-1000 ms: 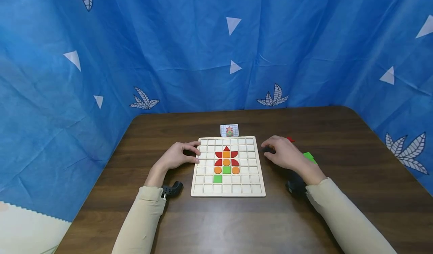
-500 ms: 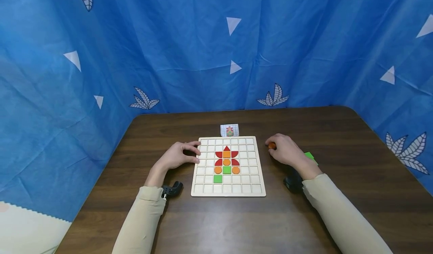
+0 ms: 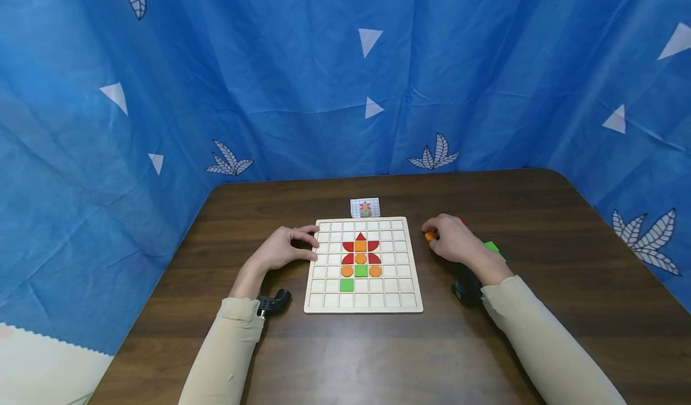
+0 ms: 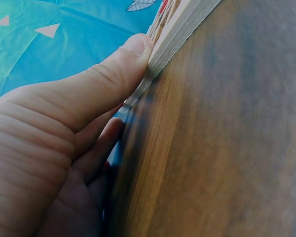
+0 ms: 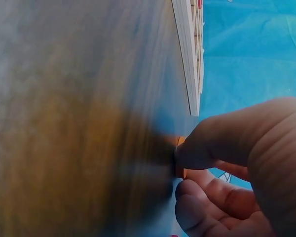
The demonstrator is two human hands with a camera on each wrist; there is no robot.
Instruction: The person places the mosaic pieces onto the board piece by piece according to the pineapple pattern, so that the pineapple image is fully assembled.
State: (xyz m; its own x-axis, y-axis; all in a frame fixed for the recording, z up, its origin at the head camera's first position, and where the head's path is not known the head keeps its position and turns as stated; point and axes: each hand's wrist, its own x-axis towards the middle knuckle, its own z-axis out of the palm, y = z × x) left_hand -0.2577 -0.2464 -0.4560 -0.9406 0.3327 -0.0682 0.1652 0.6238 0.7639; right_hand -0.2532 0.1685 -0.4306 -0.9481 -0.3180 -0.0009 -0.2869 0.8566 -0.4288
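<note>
A pale wooden grid board (image 3: 388, 297) lies on the table with flat coloured tiles set in its cells. At the board's left edge is my left hand (image 3: 278, 249); the thumb (image 4: 130, 57) presses its side and the fingers touch farther along. My right hand (image 3: 454, 240), right of the board, pinches an orange tile (image 3: 430, 236) between thumb and fingertips, low over the table. In the right wrist view the thumb covers most of that tile. Red pieces (image 3: 373, 246), orange discs (image 3: 347, 271) and green squares (image 3: 360, 270) form a figure on the board.
A small printed card (image 3: 365, 207) with a similar coloured figure lies just behind the board. Green tiles (image 3: 492, 248) lie beside my right wrist, and a bit of red (image 3: 463, 221) shows past the knuckles. A blue curtain (image 3: 302, 93) hangs behind the table (image 3: 345, 357).
My right hand has shifted slightly right and drawn its fingers together; an orange tile now shows between them and has moved a little towards the board. The left hand keeps its place.
</note>
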